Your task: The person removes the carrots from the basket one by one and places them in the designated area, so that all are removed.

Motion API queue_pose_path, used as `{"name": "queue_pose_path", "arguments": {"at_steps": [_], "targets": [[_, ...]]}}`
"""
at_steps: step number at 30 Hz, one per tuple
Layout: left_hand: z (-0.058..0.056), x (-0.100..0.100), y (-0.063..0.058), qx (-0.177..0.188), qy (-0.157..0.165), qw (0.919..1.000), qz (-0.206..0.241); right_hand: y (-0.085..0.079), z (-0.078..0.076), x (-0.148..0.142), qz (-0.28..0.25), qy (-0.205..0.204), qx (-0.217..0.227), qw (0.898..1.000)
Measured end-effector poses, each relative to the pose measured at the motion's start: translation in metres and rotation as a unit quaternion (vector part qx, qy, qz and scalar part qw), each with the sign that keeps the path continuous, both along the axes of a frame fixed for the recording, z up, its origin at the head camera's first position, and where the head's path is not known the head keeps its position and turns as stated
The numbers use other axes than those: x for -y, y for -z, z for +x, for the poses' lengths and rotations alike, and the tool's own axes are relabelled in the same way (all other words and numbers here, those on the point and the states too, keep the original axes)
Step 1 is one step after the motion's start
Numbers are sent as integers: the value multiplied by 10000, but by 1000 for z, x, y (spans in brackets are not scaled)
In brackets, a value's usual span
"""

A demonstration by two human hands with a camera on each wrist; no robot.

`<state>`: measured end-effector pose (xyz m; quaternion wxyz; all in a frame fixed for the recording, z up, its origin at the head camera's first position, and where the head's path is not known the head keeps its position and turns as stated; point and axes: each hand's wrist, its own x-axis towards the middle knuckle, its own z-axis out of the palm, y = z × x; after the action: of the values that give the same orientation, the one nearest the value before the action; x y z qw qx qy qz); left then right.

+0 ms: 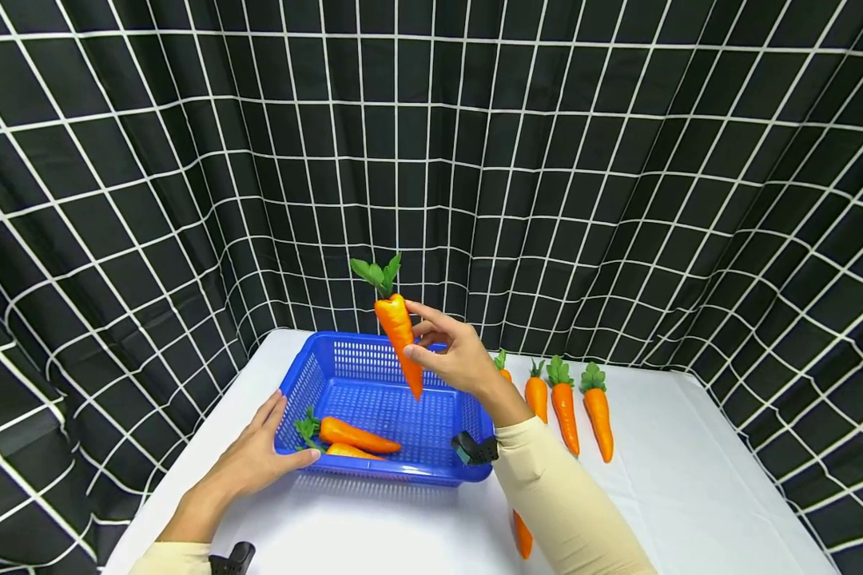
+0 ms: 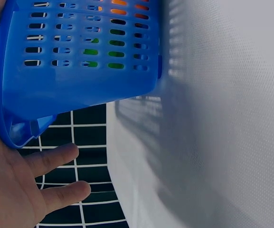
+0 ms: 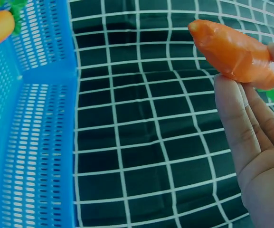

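In the head view my right hand [image 1: 455, 351] pinches an orange carrot [image 1: 397, 323] with green leaves, held tip down above the blue basket [image 1: 431, 473]. The right wrist view shows the same carrot [image 3: 236, 54] between the thumb and fingers of my right hand [image 3: 265, 156]. My left hand [image 1: 255, 455] rests on the basket's front left corner, thumb at the rim. From the left wrist, the hand [image 2: 13, 185] shows against the basket [image 2: 80, 85] with two fingers stretched out. Inside the basket lie a carrot [image 1: 359, 436] and, partly hidden by the front wall, another carrot [image 1: 351, 451].
Right of the basket, several carrots [image 1: 599, 423] lie in a row on the white table [image 1: 690, 479], some partly hidden by my right arm. One carrot tip [image 1: 522, 535] shows near the forearm. A black curtain [image 1: 532, 160] with white grid lines surrounds the table.
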<state>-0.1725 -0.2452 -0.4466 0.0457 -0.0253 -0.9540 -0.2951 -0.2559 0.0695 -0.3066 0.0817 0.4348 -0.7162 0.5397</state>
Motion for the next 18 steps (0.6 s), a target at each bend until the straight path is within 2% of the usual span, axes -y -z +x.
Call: {"name": "queue_pose_path", "arguments": {"at_steps": [13,18], "targets": [[-2,-1,0,13,-5,10000,-21,-11,26,-33,-449,32,-249,9987],[-1,-1,0,-6,21,10000,11,1,21,-48,-581,85,-315,9978]]}}
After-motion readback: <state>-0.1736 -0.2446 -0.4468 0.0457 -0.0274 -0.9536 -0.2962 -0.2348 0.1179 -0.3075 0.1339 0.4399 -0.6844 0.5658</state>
